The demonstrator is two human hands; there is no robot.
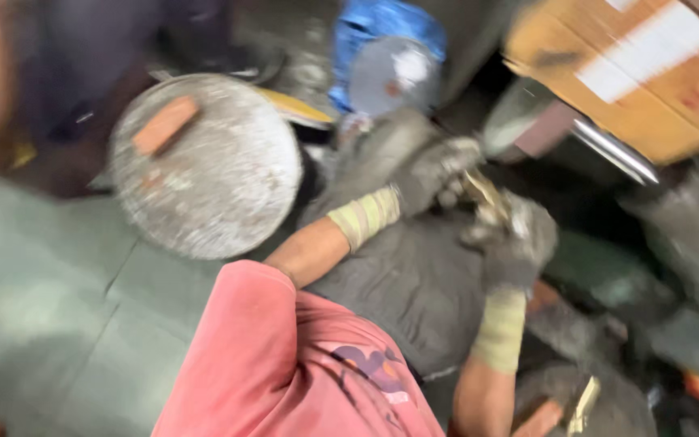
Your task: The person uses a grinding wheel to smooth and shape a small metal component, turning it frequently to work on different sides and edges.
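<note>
The picture is heavily blurred by motion, so fine detail is lost. Both hands wear dirty grey work gloves with pale ribbed cuffs, and they meet near the middle of the scene, a little to the right. The left hand (434, 174) reaches in from the near left, its bare forearm coming out of a pink sleeve (269, 348), and its fingers curl around a small, pale, crumpled-looking object (483, 198) (what it is cannot be made out). The right hand (511, 239) comes up from the near edge and touches the same object from the right and slightly nearer side, fingers bent over it; whether this glove truly clamps it or only rests against it I cannot tell. Beneath both hands lies a dark grey, cloth-like surface (414, 283). To the far left of the hands sits a round grey disc (220, 174), dusty and speckled, with a small reddish-brown block (165, 123) lying on its far left part. Farther off, beyond the hands, there is a blue bag-like thing (366, 24) with a smaller grey round lid (394, 77) against it. At the far right is a brown cardboard box (649, 73), and just below it a shiny metal bar (612, 150) runs diagonally. A pale green floor (50, 307) fills the near left.
</note>
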